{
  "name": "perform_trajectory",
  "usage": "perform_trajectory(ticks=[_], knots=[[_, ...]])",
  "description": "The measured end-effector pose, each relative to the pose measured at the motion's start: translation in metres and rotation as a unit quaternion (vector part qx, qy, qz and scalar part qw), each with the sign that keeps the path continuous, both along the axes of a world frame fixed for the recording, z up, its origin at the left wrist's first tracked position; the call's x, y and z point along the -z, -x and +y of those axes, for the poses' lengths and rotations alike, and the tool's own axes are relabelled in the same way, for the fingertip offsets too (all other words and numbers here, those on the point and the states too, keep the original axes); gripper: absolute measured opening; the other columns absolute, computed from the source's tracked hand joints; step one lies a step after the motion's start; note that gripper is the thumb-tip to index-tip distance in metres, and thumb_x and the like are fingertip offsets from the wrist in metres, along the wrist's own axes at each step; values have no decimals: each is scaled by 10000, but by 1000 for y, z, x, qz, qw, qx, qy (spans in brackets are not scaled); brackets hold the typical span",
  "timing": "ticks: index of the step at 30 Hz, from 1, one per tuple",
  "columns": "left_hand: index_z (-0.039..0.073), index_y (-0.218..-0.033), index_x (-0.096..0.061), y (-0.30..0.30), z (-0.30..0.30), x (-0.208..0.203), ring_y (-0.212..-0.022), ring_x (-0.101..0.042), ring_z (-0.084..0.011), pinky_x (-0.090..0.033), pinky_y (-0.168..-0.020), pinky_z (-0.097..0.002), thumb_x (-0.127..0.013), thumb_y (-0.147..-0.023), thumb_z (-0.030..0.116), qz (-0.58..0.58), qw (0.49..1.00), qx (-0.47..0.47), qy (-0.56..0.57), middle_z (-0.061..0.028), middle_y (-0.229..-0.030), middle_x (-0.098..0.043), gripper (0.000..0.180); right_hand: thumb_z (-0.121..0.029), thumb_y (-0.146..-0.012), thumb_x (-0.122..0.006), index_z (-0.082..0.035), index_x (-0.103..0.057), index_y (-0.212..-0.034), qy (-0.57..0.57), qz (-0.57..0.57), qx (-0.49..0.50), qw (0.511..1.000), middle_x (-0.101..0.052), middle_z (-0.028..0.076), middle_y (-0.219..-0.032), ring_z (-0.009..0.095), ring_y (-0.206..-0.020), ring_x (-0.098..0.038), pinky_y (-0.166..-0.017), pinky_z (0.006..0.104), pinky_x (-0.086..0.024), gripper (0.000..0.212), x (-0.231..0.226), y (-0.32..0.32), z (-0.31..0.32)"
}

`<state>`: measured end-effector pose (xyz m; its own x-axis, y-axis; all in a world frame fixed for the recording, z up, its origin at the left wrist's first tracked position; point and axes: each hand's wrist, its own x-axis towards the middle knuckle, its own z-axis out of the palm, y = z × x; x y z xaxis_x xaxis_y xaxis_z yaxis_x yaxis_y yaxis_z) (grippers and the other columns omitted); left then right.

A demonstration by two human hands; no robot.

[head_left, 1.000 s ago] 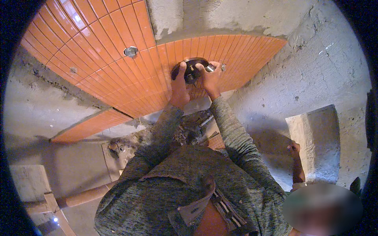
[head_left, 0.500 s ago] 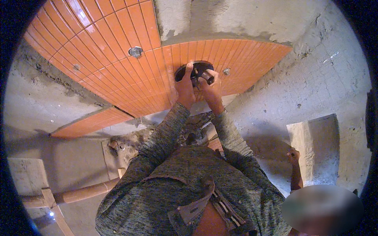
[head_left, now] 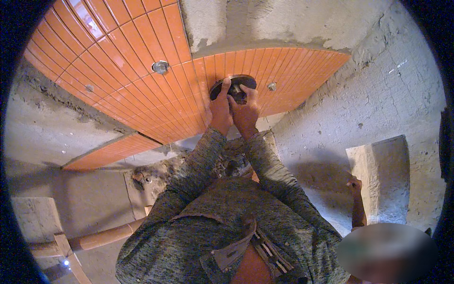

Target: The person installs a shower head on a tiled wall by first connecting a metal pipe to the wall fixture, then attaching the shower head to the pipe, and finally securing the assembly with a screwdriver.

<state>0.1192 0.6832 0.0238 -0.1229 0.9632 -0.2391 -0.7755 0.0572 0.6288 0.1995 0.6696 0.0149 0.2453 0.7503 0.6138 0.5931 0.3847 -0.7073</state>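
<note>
A round, dark plate with a pale upper rim (head_left: 246,79) is in front of the orange tiled wall (head_left: 189,109). My left hand (head_left: 220,111) grips its left side, thumb raised along the front; its other fingers are hidden. My right hand (head_left: 245,113) is closed at the plate's middle, the fingers around a small metal-looking fitting (head_left: 236,88) that they partly cover. The two hands touch or nearly touch at the thumbs. Whether the plate rests against the tiles or is held off them I cannot tell.
Metal pipe fittings stick out of the tiles, one left of the plate (head_left: 160,67) and one right of it (head_left: 272,86). Rough plaster (head_left: 265,23) borders the tiles. Another person's hand (head_left: 354,184) is raised at the lower right. A wooden pole (head_left: 104,236) lies lower left.
My right hand has turned and drawn in toward the left hand, its fingers shifting around the plate's middle. The left hand keeps its hold, and the plate stays nearly in place.
</note>
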Motion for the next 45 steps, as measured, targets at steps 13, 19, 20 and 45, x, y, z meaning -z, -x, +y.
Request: perform_trajectory(ticks=[13,19,20,45], knots=[[39,-1074,-689,-4,6,7,-822,-706,-189,-606,-723,-318,-791,-901,300,-57,997,2,-57,-73,-991,-725,329,-240,-701,-919,-21,-637,-1180,77,85,-17,993,-685,169,-1073,313,-909,-688,-809,398,-559,598,1,-5,0],[39,-1054,-689,0,12,23,-815,-711,-196,-603,-692,-314,-767,-920,323,-60,996,32,-51,-78,-980,-724,324,-231,-737,-900,-18,-634,-1196,36,19,4,999,-691,165,-1079,287,-932,-698,-813,384,-564,571,-13,1,-5],[37,-1052,-689,-2,7,13,-814,-712,-198,-606,-689,-317,-764,-923,327,-37,998,15,-48,-80,-984,-724,326,-227,-744,-895,-17,-634,-1196,32,21,15,999,-691,165,-1079,283,-934,-699,-813,380,-565,563,-17,2,-6],[62,-1029,-676,-3,-9,-20,-696,-684,-141,-561,-564,-266,-741,-940,333,-21,1000,-2,-18,-45,-885,-711,293,-260,-770,-893,2,-648,-1115,95,117,-49,987,-719,106,-848,158,-770,-681,-691,330,-545,498,7,-8,15]])
